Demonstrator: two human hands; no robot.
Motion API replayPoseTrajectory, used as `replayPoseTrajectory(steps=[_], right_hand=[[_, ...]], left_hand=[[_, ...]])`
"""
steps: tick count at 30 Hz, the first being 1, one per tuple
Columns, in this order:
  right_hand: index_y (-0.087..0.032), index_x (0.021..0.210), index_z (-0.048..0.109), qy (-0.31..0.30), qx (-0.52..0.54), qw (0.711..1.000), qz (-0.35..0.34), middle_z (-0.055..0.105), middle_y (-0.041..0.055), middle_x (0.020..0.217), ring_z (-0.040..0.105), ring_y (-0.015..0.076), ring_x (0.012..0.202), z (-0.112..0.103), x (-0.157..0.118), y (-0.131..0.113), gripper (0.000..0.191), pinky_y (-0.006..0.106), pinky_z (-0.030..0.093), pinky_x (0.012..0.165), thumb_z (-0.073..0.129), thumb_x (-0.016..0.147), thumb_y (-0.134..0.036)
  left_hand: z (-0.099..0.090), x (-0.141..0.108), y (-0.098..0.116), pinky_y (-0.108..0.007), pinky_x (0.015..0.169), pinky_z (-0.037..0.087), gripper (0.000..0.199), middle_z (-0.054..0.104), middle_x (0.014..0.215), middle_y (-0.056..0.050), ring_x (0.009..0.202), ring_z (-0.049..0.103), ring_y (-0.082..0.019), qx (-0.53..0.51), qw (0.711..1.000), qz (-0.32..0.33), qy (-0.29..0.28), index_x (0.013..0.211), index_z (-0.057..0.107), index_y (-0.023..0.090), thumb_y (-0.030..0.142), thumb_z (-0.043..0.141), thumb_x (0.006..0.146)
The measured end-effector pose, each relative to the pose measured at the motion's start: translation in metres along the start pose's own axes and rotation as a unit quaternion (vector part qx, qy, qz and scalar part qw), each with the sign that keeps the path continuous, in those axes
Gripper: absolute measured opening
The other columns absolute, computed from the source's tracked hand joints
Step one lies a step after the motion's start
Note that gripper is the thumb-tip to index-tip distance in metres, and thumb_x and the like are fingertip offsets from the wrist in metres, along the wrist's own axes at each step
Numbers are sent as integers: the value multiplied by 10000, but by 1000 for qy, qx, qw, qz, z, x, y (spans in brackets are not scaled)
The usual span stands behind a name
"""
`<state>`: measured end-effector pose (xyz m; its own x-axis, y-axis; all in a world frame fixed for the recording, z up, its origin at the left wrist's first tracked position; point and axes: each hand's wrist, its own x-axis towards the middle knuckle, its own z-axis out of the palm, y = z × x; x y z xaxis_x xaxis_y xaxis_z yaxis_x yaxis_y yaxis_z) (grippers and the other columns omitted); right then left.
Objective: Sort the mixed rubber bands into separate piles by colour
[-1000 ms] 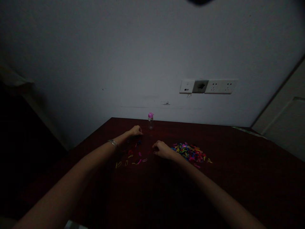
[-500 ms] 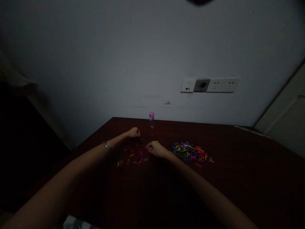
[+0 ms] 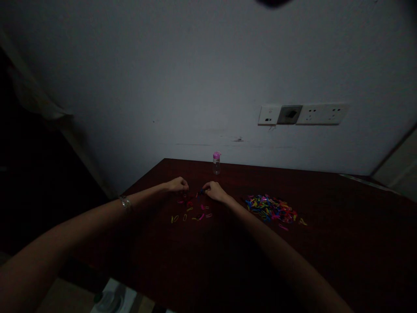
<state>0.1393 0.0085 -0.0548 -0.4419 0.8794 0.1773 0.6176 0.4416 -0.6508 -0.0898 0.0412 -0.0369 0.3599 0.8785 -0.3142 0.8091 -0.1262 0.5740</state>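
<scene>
Several small coloured bands lie scattered on the dark red table (image 3: 182,252), among them a yellow band (image 3: 185,217) and a pink band (image 3: 209,215). At the back left of these, my left hand (image 3: 179,184) is closed, its fingertips pointing down near the tabletop; what it holds is too small to make out. My right hand (image 3: 213,190) has its thumb and fingers together at a small dark blue band (image 3: 201,191). To the right of my right forearm sits a large pile of mixed coloured bands (image 3: 269,208).
A clear bottle with a pink cap (image 3: 216,163) stands near the table's back edge. Behind it rises a pale wall with sockets (image 3: 317,114). Below the front edge, at the lower left, a green-capped bottle (image 3: 109,301) rests on something white.
The view has shifted, so most things appear farther right. My right hand has moved away from me to the dark blue band. The lower-left bottle has come into view.
</scene>
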Motion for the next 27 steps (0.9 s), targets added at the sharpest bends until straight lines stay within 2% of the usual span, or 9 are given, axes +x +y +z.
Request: replayPoseTrajectory(steps=[3,6,9,12,19,21,24,26,27], right_hand=[[-109,942,657,-4,-1,1000,0,672,69,854,603,145,767,5,14,2,322,206,442,701,472,680,-79],[-115,933,662,-16,-3,1000,-7,672,69,884,603,146,803,11,21,0,338,203,437,724,452,676,-54],[-125,896,676,-38,-3,999,-23,677,63,879,605,140,806,15,21,-5,328,191,433,720,442,679,-49],[-133,872,683,-68,-3,997,-46,680,55,861,607,130,772,18,17,-11,323,179,430,688,438,677,-52],[-147,822,693,-138,-1,987,-81,680,23,742,589,105,627,17,1,-19,306,165,413,562,453,655,-59],[-144,855,684,-139,8,986,-90,676,25,763,587,100,639,12,-4,-18,318,161,411,564,446,662,-57],[-131,917,660,-125,21,987,-98,665,38,810,581,99,669,-1,-11,-17,325,164,414,581,467,664,-63],[-122,935,646,-121,11,987,-110,650,48,832,569,104,681,-10,-18,-17,314,172,415,588,529,646,-88],[-120,937,641,-123,0,985,-120,640,51,841,561,107,687,-15,-22,-17,316,177,414,590,567,631,-108]], left_hand=[[-4,-3,-6,-166,415,349,231,545,543,-7,437,440,-70,27,998,-46,30,761,623,102,249,504,628],[-1,-7,-6,-170,445,393,237,587,638,-21,485,486,-77,20,997,-71,11,808,610,108,226,505,631],[7,-13,3,-188,486,436,243,612,719,-39,545,531,-90,-29,997,-62,-30,838,596,107,188,493,633],[17,-22,15,-209,514,457,238,603,656,-31,556,547,-103,-56,995,-49,-60,829,599,104,161,479,632],[27,-41,29,-216,549,453,251,603,712,-22,597,555,-103,-93,992,-13,-86,830,604,117,165,458,632],[22,-45,31,-203,544,431,263,604,713,-21,597,544,-100,-64,995,1,-72,848,606,113,178,466,635],[8,-53,30,-193,549,401,258,607,707,-21,607,526,-102,34,998,45,-34,838,613,105,189,503,620],[-2,-59,27,-193,550,390,228,611,705,-20,611,519,-106,119,989,77,-38,791,625,110,199,547,597],[-5,-63,25,-193,541,387,216,611,693,-19,599,515,-107,152,983,82,-57,770,631,115,216,570,589]])
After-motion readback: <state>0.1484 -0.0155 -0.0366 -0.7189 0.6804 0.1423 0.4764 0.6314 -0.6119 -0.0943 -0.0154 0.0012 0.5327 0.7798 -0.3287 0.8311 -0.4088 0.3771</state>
